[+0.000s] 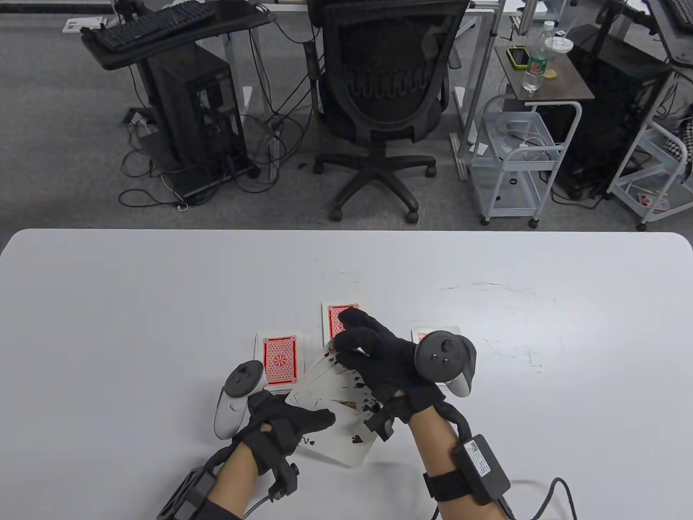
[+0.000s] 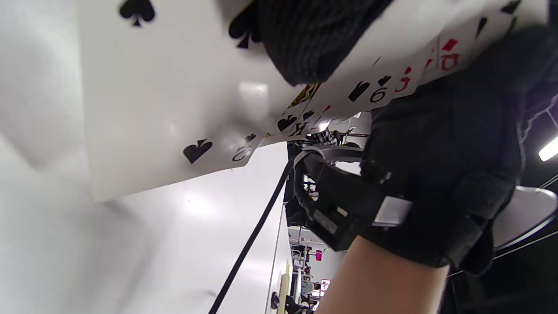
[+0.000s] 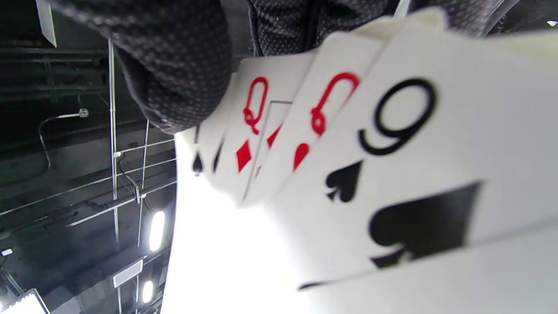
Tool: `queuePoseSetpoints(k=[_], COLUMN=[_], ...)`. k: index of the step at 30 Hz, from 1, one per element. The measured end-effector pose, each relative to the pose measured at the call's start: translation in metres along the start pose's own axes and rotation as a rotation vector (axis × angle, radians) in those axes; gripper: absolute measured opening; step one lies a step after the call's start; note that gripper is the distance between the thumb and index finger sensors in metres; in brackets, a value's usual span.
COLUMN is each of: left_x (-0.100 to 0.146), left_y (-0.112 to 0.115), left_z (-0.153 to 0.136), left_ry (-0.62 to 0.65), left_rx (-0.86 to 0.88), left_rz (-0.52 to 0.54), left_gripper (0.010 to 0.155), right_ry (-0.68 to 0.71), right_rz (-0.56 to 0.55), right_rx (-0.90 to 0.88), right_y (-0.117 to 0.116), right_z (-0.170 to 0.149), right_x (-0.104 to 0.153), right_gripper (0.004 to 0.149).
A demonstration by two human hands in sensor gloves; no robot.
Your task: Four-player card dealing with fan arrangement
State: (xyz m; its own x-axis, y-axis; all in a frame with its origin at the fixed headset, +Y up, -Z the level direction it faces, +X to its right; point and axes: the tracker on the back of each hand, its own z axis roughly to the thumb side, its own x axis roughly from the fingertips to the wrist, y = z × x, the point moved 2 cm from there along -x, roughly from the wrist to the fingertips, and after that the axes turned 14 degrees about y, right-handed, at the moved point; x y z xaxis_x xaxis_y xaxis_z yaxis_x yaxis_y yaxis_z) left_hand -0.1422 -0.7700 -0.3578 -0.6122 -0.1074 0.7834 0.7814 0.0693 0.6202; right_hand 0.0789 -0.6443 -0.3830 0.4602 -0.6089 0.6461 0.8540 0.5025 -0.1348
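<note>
I hold the fan of cards [image 1: 335, 411] face up just above the counter [image 1: 135, 325], near its front edge. My left hand [image 1: 284, 428] clamps the fan's near corner, thumb on top. My right hand [image 1: 379, 360] pinches its far edge with curled fingers [image 1: 352, 330]. Beyond the fan lie three face-down piles: the left pile [image 1: 280, 360], the middle pile [image 1: 335, 317] and the right pile [image 1: 421, 334], which is partly hidden behind my right hand.

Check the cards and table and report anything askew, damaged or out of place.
Nothing stands out. Both hands, left hand and right hand, hold a face-up fan of cards above the table. Face-down piles lie flat: left pile, middle pile; a third is mostly hidden behind the right hand.
</note>
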Motion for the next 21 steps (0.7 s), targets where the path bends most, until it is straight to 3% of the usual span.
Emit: queuePoseSetpoints(k=[5,9,13,17,21], left_x=[0.004,0.009,0.012,0.014,0.018], left_y=[-0.007,-0.015,-0.019,-0.019,-0.022], left_z=[0.006,0.006,0.006,0.004,0.002], left_ry=[0.105,0.163,0.173,0.165,0.168], left_rx=[0.149,0.236,0.240,0.247,0.263], left_rz=[0.099,0.197,0.245,0.295,0.370], left_gripper=[0.059,0.059,0.059,0.060,0.060], right_ry=[-0.197,-0.335,-0.296,-0.219,-0.142], right_rz=[-0.057,0.065,0.027,0.028,-0.007], right_rx=[-0.032,-0.017,0.002,0.091,0.204], right_y=[0.011,0.005,-0.007,-0.012,-0.017], right_z=[-0.022,-0.037,-0.033,-0.022,-0.012], right_x=[0.013,0.021,0.018,0.014,0.016], right_gripper=[0.064,0.064,0.048,0.055,0.052])
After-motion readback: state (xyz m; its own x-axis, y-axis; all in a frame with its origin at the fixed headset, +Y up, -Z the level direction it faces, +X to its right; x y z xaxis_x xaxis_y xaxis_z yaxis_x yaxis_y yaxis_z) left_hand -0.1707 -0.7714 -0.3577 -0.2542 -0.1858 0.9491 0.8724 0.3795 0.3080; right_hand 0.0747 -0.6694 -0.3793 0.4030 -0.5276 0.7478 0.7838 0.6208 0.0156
